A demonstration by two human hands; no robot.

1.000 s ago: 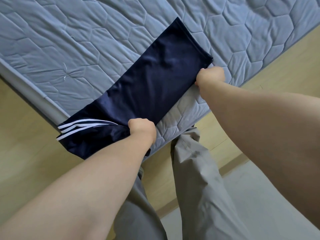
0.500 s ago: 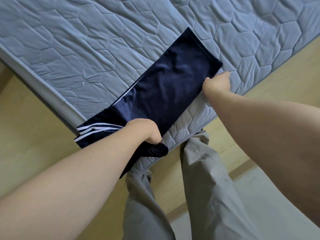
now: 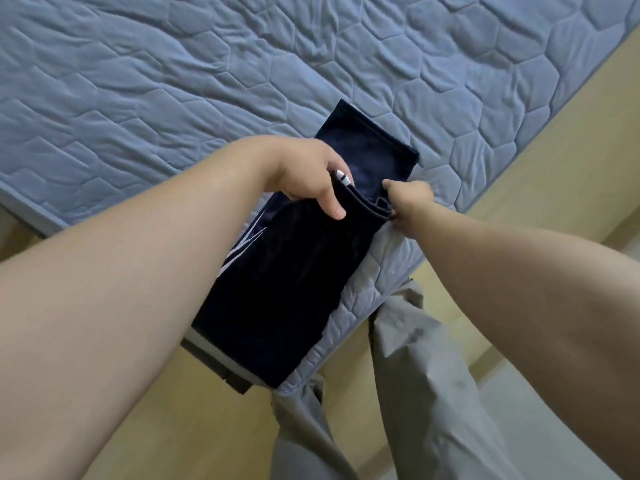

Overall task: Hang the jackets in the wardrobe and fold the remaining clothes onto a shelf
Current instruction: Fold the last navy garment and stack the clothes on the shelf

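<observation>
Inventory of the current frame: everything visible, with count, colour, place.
navy garment: 1, dark navy with white stripes, on the near corner of the mattress, one end doubled over the rest
mattress: 1, grey-blue quilted, fills the upper frame
floor: 1, light wood tone, at left, right and bottom; paler grey patch at lower right
trousers: 1 pair, grey, the person's legs at bottom centre beside the mattress corner
left hand: 1, grips the doubled-over edge of the navy garment on its striped side
right hand: 1, pinches the same edge on the opposite side
</observation>
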